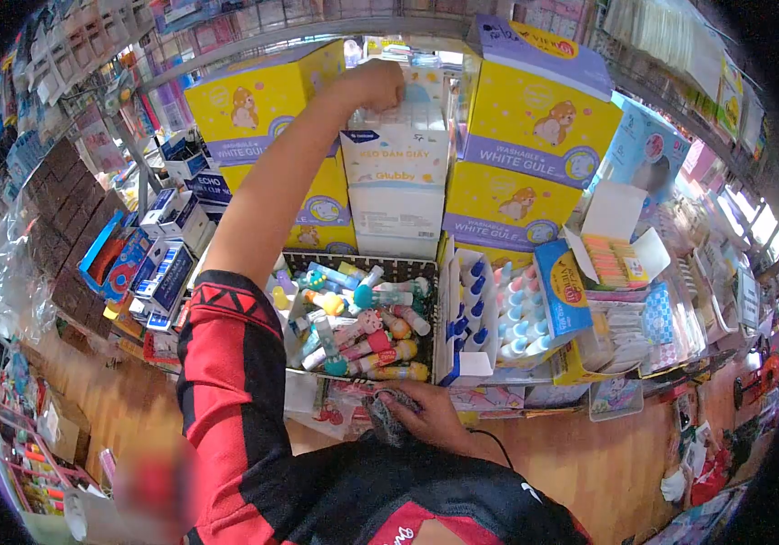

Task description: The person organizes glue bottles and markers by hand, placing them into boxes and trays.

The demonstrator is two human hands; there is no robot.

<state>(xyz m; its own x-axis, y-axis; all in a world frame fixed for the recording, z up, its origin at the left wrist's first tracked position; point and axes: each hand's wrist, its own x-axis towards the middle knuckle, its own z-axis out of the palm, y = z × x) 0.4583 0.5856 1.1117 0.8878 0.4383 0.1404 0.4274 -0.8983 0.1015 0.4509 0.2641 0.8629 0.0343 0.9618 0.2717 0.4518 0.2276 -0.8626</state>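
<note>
My left hand (376, 86) reaches far forward over the stacked boxes, its fingers curled closed; what they hold, if anything, is hidden. Just below it stands a white glue box (396, 159) with "Glubby" printed on it, between two stacks of yellow-and-purple glue boxes (535, 113). Close to my body, my right hand (426, 413) is closed around a crumpled grey cloth (387, 420). This hand is at the front edge of a black basket (429, 272) full of small glue tubes with colourful animal-shaped caps (369, 320).
Right of the basket are a white box of blue-capped bottles (471, 309) and a tray of pink- and blue-capped bottles (518, 313). An open carton of orange packets (615, 262) sits farther right. Small ECHO boxes (167, 277) pile up at left. Wire shelving (253, 41) runs behind.
</note>
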